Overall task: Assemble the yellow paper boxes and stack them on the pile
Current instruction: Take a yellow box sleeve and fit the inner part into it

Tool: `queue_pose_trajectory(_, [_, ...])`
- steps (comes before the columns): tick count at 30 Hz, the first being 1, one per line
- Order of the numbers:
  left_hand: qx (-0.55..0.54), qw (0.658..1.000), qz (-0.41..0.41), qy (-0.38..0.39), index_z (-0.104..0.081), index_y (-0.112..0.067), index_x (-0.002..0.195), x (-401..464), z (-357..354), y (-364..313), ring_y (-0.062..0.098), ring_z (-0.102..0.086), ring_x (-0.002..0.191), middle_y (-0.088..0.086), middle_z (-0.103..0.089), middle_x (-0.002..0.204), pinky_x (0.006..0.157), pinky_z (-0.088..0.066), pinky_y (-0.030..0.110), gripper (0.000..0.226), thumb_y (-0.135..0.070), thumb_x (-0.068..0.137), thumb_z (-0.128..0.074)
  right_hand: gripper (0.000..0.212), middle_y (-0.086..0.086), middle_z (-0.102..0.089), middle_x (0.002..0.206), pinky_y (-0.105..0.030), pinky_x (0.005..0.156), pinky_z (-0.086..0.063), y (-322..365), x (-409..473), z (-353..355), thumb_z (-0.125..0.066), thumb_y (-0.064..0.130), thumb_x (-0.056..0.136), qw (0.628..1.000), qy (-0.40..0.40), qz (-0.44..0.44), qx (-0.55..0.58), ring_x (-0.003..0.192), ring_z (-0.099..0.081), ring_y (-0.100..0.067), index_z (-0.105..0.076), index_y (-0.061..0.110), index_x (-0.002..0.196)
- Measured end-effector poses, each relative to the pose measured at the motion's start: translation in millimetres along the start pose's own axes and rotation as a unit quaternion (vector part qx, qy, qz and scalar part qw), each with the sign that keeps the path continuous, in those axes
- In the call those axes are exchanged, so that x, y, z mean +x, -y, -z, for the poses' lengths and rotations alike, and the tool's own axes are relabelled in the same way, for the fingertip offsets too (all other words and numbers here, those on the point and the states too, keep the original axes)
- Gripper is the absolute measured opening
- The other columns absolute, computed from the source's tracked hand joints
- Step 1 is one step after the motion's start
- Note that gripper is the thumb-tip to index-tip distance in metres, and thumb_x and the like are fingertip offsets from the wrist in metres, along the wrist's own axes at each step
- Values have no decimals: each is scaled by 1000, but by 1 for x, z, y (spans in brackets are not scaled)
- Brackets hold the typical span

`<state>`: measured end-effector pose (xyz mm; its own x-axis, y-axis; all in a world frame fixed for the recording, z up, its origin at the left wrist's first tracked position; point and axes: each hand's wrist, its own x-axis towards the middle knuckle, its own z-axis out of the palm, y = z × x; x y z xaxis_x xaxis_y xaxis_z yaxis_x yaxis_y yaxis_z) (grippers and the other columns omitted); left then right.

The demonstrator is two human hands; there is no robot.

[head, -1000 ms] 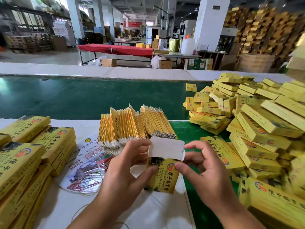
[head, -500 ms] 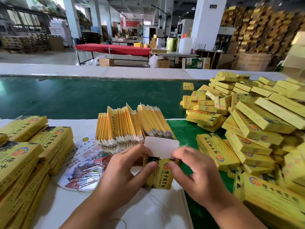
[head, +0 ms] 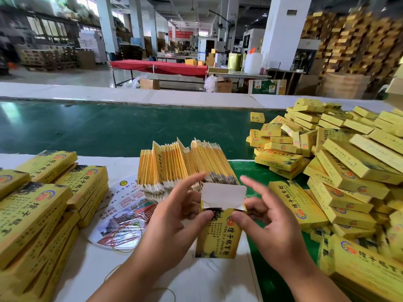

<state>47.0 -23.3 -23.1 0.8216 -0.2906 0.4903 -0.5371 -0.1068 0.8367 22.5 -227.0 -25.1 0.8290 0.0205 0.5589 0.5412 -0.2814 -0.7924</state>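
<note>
I hold one yellow paper box upright in front of me, its white end flap standing open at the top. My left hand pinches the box's upper left corner with thumb and fingers. My right hand pinches the upper right corner, its index finger raised. Behind the box stands a bundle of flat unfolded yellow blanks on edge. A large pile of assembled yellow boxes fills the right side.
Stacks of flat yellow cartons lie at the left on the white table. A printed round sheet with a rubber band lies beside them. A green conveyor belt runs across behind. A lone box sits on the belt.
The box has risen slightly toward me and the white flap has been lifted free again. My right fingers have spread apart from over the flap.
</note>
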Motion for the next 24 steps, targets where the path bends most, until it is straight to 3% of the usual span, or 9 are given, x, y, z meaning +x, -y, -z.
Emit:
queue_pose_trajectory(4, [-11,1000,-10,20,-61,-26,114,1,0,-3,27,-67,96,2,-69,104,80,-58,43,27,-26,87,-62,30,12,-75,92,-16,72,-55,3,1,5,-75,33,82,1000,24,16,7,84,-72,-8,-67,41,110])
queue_pose_trajectory(8, [-49,999,-4,4,-66,-25,95,1,-2,-4,27,-69,95,4,-71,104,79,-58,45,11,-21,86,-61,24,13,-75,90,-17,70,-56,5,1,7,-76,21,79,999,19,24,-31,81,-72,-8,-73,30,102])
queue_pose_trajectory(10, [-51,999,-13,2,-67,-21,94,0,-1,-3,27,-69,95,5,-71,105,78,-58,40,10,-20,85,-63,20,12,-75,93,-19,71,-57,6,0,8,-76,28,79,999,20,35,-35,83,-72,-9,-75,26,98])
queue_pose_trajectory(14, [-46,999,-10,-15,-67,-20,92,-2,-3,-8,24,-69,84,3,-72,96,72,-58,36,22,-39,81,-71,23,13,-74,96,-19,71,-56,10,0,6,-69,36,82,998,8,47,-31,87,-71,-9,-75,20,98])
queue_pose_trajectory(20, [-8,1000,3,-30,-66,-26,95,-1,-5,-10,25,-68,80,7,-70,86,72,-57,43,16,-30,80,-70,11,16,-71,91,-10,68,-51,14,2,1,-74,21,81,996,5,49,-69,80,-69,1,-69,24,90])
queue_pose_trajectory(24, [49,995,6,-91,-59,-36,110,-5,-15,-16,8,-69,89,-12,-71,98,75,-56,23,35,-25,79,-72,15,13,-70,81,-19,61,-55,16,-1,-4,-71,29,84,990,-50,78,-102,74,-69,-3,-70,14,85])
